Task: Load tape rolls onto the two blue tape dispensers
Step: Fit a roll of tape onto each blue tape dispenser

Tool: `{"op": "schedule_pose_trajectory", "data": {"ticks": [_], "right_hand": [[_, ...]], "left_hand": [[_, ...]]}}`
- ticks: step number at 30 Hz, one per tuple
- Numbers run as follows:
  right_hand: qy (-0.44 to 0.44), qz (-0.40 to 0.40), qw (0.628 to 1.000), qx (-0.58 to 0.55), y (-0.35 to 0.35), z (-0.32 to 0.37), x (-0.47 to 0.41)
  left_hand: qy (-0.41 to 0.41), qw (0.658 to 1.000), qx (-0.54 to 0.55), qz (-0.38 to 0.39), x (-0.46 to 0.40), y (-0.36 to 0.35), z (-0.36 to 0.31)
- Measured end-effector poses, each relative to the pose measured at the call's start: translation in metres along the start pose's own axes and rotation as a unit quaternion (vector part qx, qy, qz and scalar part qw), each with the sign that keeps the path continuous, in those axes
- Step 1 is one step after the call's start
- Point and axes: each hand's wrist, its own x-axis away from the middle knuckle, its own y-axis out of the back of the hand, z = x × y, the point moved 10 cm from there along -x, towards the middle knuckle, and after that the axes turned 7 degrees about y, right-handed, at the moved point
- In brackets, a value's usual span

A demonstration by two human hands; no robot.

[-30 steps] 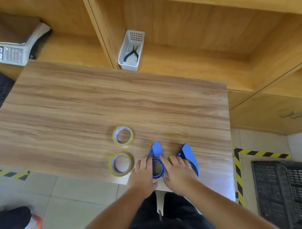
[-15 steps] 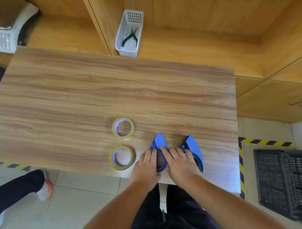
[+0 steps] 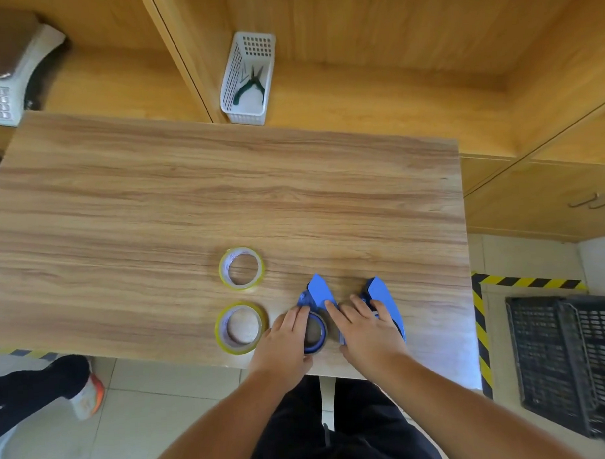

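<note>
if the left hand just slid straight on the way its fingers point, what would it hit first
Most likely the nearer blue dispenser: the left hand points up and slightly right, its fingertips already at that dispenser's body. The tape rolls lie off to its left, out of line.

Bright, even daylight fills the room, warm on the wooden shelving (image 3: 374, 55). The tabletop (image 3: 190, 199) takes a pale sheen near its corner at five o'clock, where the grain washes out. Shadows are soft and short, pooling just under the tape rolls (image 3: 241, 268). The wide lens bows straight edges, worst toward the corners. The black crate (image 3: 570, 364) at four o'clock and the shoe (image 3: 87, 396) at eight o'clock look smeared; the centre is sharper.
</note>
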Motion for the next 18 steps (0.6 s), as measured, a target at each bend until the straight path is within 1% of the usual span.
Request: {"op": "schedule_pose_trajectory", "data": {"ticks": [6, 11, 14, 18], "right_hand": [[0.002, 0.012, 1.0, 0.002, 0.009, 0.002, -0.001], [0.003, 0.016, 1.0, 0.004, 0.01, 0.004, 0.001], [-0.014, 0.01, 1.0, -0.003, 0.012, 0.002, 0.003], [-0.056, 0.0, 0.998, -0.038, 0.014, -0.009, 0.009]], "left_hand": [[0.008, 1.0, 0.018, -0.007, 0.004, 0.009, -0.003], [0.016, 0.999, 0.042, -0.031, 0.015, 0.023, -0.006], [0.018, 0.998, 0.054, -0.041, 0.019, 0.033, -0.007], [0.016, 0.996, 0.067, -0.064, 0.016, 0.059, -0.014]]}}
